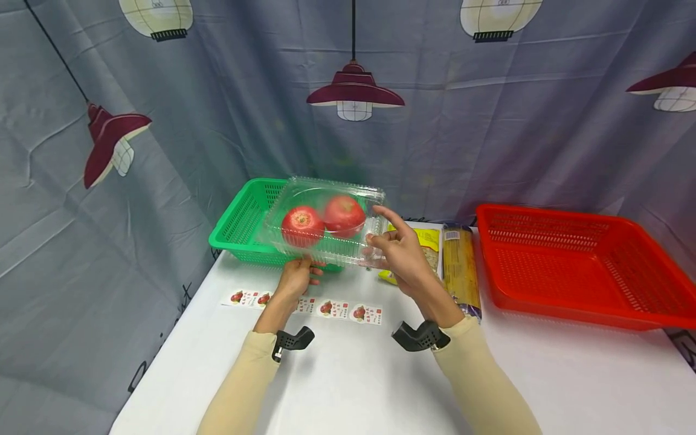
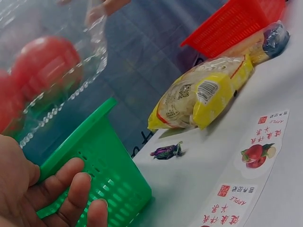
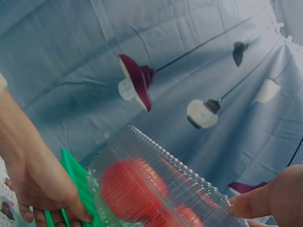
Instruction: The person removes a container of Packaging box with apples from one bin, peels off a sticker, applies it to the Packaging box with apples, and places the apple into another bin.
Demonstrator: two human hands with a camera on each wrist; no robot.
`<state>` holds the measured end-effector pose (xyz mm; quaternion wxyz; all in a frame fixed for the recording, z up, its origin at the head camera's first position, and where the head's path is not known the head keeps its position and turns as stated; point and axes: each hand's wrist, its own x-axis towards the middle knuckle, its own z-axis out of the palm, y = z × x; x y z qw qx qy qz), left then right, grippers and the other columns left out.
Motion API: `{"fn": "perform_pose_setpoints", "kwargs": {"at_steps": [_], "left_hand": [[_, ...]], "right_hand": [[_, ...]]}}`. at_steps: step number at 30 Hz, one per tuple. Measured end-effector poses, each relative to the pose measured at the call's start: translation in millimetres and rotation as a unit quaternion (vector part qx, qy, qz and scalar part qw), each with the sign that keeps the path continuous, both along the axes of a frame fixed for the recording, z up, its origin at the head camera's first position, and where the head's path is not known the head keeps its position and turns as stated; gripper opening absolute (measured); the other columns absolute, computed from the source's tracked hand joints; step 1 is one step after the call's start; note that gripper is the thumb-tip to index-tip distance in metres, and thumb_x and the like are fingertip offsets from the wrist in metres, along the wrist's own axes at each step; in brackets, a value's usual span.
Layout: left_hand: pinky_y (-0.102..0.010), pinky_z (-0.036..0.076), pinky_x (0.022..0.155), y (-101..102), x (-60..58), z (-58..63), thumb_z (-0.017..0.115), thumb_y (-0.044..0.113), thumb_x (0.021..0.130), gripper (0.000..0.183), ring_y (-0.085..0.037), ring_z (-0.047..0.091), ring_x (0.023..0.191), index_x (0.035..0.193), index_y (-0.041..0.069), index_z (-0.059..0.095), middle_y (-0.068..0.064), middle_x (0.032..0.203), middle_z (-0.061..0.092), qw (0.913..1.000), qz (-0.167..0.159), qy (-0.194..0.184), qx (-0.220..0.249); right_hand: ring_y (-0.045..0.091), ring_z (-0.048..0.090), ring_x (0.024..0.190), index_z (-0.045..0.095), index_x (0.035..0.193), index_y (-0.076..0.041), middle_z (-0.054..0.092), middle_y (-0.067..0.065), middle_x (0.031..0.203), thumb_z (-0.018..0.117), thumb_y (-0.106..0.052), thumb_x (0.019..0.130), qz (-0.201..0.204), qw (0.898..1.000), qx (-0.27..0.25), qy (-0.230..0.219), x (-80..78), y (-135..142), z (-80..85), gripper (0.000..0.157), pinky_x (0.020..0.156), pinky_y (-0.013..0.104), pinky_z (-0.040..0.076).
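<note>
My right hand (image 1: 405, 251) pinches the right end of a clear plastic clamshell box (image 1: 261, 232) between thumb and fingers. Two red apples lie inside, a left apple (image 1: 302, 226) and a right apple (image 1: 344, 215). The box is tilted above a green basket (image 1: 234, 226), covering part of it. Below the box's front edge, my left hand (image 1: 295, 278) is at the basket's front rim with fingers loosely bent. In the left wrist view its fingers (image 2: 78, 189) lie outside the basket wall; whether the thumb touches the rim or box, I cannot tell.
A strip of apple stickers (image 1: 338, 309) lies in front of the green basket. To the right are a yellow bag (image 1: 426, 238), a long noodle-like packet (image 1: 460, 266) and a red basket (image 1: 565, 278). A small dark purple wrapped item (image 2: 166, 151) sits near the green basket.
</note>
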<state>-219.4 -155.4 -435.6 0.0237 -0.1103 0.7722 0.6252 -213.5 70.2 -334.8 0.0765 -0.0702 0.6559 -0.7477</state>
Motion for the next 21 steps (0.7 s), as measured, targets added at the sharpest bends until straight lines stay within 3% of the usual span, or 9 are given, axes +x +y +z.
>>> {"fn": "perform_pose_setpoints", "kwargs": {"at_steps": [8,17,21], "left_hand": [[-0.034,0.038,0.059,-1,2.1,0.8,0.034,0.022,0.107,0.032,-0.039,0.063,0.088,0.113,0.003,0.058,-0.02,0.1,0.065,1.0,0.002,0.005,0.007],[-0.029,0.036,0.053,1,0.4,-3.7,0.047,0.033,0.103,0.025,-0.032,0.057,0.073,0.103,0.01,0.057,-0.006,0.087,0.056,0.9973,-0.009,0.07,-0.022],[-0.029,0.035,0.055,0,1.3,-4.7,0.052,0.035,0.101,0.024,-0.03,0.054,0.073,0.095,0.012,0.056,-0.004,0.08,0.055,0.9981,-0.007,0.059,-0.016]], "right_hand": [[0.041,0.067,0.094,0.045,0.147,-0.025,0.041,0.017,0.099,0.055,0.002,0.095,-0.003,1.0,0.014,0.015,16.3,17,-3.6,0.059,0.072,0.048,0.056],[0.028,0.068,0.086,0.041,0.15,-0.017,0.04,0.018,0.101,0.051,0.005,0.096,-0.005,0.999,0.017,0.032,33.5,38,-11.6,0.06,0.071,0.047,0.056],[0.025,0.065,0.086,0.04,0.15,-0.017,0.039,0.017,0.101,0.05,0.006,0.095,-0.005,0.999,0.013,0.033,40.3,47,-14.4,0.06,0.07,0.048,0.056]]}}
